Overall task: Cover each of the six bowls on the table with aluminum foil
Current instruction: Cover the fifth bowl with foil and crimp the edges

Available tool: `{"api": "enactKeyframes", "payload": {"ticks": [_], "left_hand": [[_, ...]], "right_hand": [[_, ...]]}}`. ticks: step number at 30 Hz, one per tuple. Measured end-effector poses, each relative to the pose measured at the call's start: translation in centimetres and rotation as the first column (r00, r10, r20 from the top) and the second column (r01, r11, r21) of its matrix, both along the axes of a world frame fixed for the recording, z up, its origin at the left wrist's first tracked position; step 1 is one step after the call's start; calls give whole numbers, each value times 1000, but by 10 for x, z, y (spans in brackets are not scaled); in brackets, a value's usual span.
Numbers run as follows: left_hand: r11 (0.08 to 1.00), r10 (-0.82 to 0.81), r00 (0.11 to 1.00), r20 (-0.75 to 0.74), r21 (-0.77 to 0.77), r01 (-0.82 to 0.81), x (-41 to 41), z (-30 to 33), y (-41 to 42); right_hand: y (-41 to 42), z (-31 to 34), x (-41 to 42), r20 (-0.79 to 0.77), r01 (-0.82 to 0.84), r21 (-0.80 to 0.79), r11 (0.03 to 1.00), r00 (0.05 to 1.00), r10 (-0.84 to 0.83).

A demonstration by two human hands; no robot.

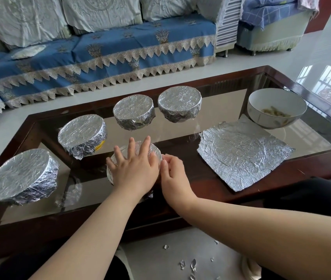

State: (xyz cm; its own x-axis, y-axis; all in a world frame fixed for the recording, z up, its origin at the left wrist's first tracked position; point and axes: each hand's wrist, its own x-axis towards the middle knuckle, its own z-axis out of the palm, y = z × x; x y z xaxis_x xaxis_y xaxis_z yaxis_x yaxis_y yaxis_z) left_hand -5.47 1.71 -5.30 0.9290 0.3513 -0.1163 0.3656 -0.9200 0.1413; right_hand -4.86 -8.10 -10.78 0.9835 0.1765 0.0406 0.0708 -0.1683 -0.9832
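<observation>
Covered: four crinkled foil-wrapped round bowls (22, 176), left to upper centre.
Left hand (135, 168): fingers spread flat on centre foil-topped bowl (156, 153).
Right hand (173, 171): fingers curled, pinching its foil edge.
Right: flat creased foil sheet (243, 152); uncovered white ceramic bowl (276, 107), upper right.

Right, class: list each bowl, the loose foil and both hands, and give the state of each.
Four far bowls: covered with foil.
Near bowl: foil on, being pressed down.
White bowl: uncovered, food inside.
Foil sheet: flat on the table, unused.
Left hand: flat on the near bowl's top.
Right hand: curled against its side.
</observation>
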Motion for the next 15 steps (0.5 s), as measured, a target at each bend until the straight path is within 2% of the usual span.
{"api": "enactKeyframes", "payload": {"ticks": [3, 6, 9, 15], "left_hand": [[998, -45, 995, -89, 28, 47, 0, 9, 8], [988, -98, 989, -111, 109, 110, -3, 14, 19], [981, -123, 989, -84, 142, 134, -6, 7, 19], [984, -150, 988, 25, 96, 147, -8, -4, 22]], "right_hand": [[-2, -1, 1, 49, 10, -41, 999, 999, -8], [-1, -2, 0, 73, 18, -64, 998, 997, -13], [4, 0, 0, 67, 28, -93, 995, 998, -22], [5, 12, -1, 17, 77, -85, 993, 997, -75]]}}
